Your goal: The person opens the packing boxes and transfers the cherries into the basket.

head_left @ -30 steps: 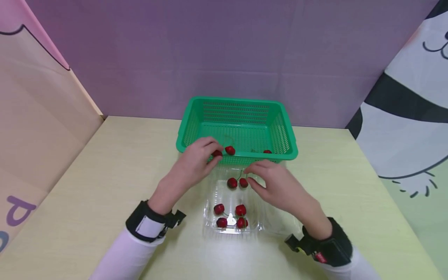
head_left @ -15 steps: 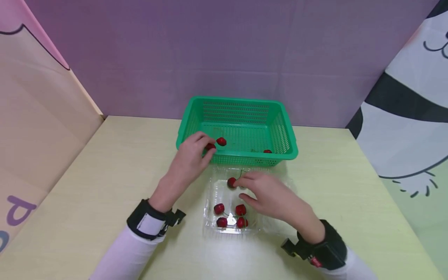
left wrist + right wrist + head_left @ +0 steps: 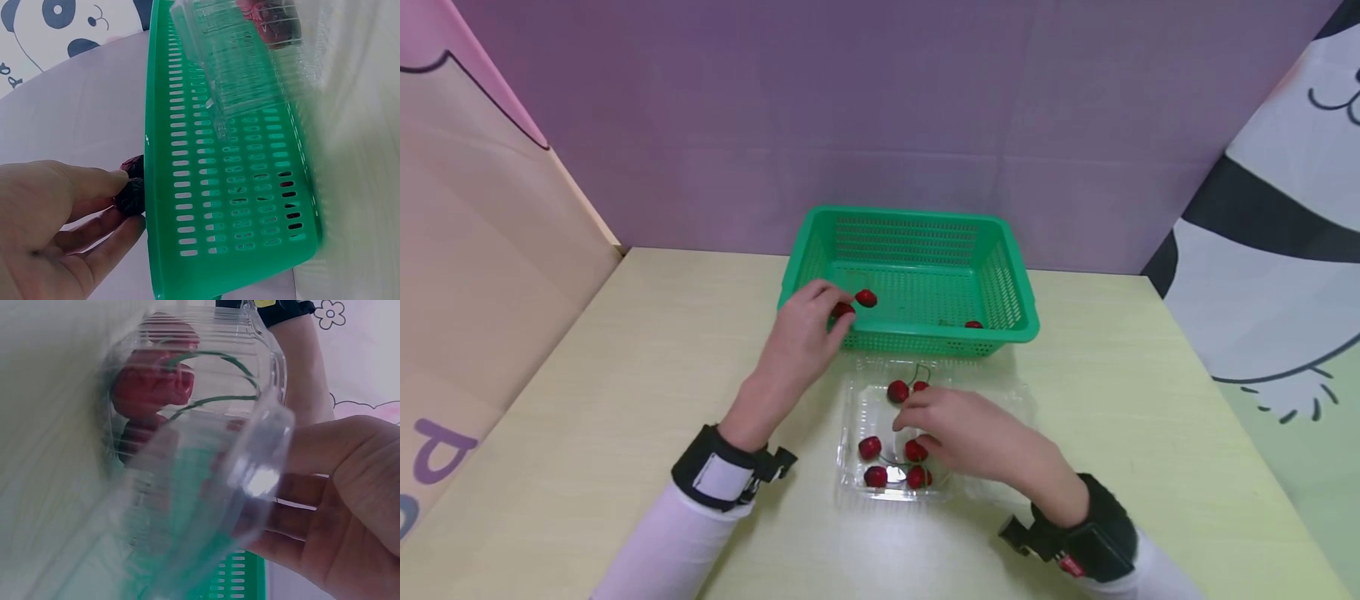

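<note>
Two hands, left hand (image 3: 803,332) pinching cherry (image 3: 844,310) by green basket (image 3: 925,335), right hand (image 3: 966,433) loosely spread over clear box (image 3: 880,419)

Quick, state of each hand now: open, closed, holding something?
Left hand: closed, pinching a cherry.
Right hand: open, over the clear container.

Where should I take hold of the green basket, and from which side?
Probably by the rim of the green basket at its two short ends, coming from left and right and hooking beneath it, since the walls narrow downward. The clear box crowds the near side, and the left hand, holding a cherry, would first need freeing.
</note>
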A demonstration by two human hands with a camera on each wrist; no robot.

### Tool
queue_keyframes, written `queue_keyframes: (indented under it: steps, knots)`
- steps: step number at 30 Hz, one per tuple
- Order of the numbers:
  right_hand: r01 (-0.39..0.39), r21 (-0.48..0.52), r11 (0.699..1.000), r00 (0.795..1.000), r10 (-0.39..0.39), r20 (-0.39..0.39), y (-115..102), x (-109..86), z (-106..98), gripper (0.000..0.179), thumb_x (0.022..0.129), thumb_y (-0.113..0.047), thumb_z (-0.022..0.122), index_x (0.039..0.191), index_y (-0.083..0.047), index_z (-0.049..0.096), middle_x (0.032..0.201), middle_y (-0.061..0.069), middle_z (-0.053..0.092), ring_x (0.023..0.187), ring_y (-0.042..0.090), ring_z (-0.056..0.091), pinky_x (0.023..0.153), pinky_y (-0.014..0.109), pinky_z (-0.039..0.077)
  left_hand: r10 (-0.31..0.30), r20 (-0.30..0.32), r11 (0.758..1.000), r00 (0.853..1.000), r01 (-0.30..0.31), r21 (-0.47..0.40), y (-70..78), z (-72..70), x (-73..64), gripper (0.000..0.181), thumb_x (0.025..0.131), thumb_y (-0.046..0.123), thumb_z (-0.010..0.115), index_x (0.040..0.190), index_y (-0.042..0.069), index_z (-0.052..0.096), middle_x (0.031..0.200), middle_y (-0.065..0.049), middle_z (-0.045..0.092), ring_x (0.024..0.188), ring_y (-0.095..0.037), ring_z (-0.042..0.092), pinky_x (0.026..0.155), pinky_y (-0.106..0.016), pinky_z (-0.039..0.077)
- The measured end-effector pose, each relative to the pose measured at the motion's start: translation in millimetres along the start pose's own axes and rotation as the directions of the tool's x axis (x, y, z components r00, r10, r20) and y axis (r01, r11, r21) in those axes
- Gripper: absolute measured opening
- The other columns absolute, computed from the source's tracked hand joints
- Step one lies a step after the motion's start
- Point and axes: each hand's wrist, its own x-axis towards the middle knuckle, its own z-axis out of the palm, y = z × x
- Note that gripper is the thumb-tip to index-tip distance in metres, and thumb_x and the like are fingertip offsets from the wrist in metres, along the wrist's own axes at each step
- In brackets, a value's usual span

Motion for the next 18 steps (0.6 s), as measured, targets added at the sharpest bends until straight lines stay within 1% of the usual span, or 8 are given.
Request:
queue_keyframes:
  steps: [5, 10, 14, 18]
  knots:
    - [0.002, 0.010, 1.000, 0.998, -0.002, 0.057, -2.2, 0.4, 2.5, 0.028, 0.083, 0.003, 0.072, 0.105, -0.013, 0.074, 0.102, -0.005, 0.065, 0.092, 0.010, 0.063, 0.079, 0.020, 0.050, -0.024, -0.018, 1.000, 1.000, 0.024, -0.010, -2.6, 1.2, 0.5, 0.016, 0.087, 0.005, 0.075, 0.102, 0.001, 0.071, 0.099, -0.007, 0.062, 0.090, -0.020, 0.063, 0.076, -0.022, 0.050]
    - [-0.013, 0.020, 1.000, 0.993, 0.011, 0.120, -3.2, -0.3, 4.2, 0.032, 0.080, 0.007, 0.072, 0.101, -0.017, 0.075, 0.100, -0.007, 0.064, 0.091, 0.008, 0.062, 0.079, 0.020, 0.050, -0.038, -0.025, 0.999, 0.999, 0.038, -0.009, -5.5, 2.4, 0.9, 0.015, 0.087, 0.004, 0.075, 0.102, 0.001, 0.071, 0.100, -0.008, 0.062, 0.091, -0.021, 0.062, 0.077, -0.024, 0.050]
    - [0.007, 0.015, 1.000, 0.990, -0.009, 0.142, -3.2, -0.3, 6.2, 0.035, 0.078, 0.010, 0.072, 0.096, -0.020, 0.075, 0.098, -0.009, 0.064, 0.089, 0.006, 0.060, 0.079, 0.020, 0.049, -0.060, -0.018, 0.998, 0.998, 0.060, -0.008, -7.3, 2.8, 1.0, 0.014, 0.088, 0.004, 0.073, 0.101, 0.002, 0.071, 0.100, -0.007, 0.061, 0.090, -0.021, 0.062, 0.077, -0.023, 0.049]
    - [0.026, 0.018, 0.999, 0.988, -0.029, 0.152, -3.1, 0.1, 8.3, 0.035, 0.076, 0.010, 0.074, 0.091, -0.021, 0.073, 0.094, -0.011, 0.063, 0.086, 0.004, 0.058, 0.078, 0.018, 0.048, -0.091, -0.016, 0.996, 0.996, 0.091, -0.022, -8.8, 3.1, 0.8, 0.012, 0.090, 0.005, 0.071, 0.102, 0.002, 0.071, 0.101, -0.007, 0.060, 0.090, -0.019, 0.063, 0.075, -0.021, 0.049]
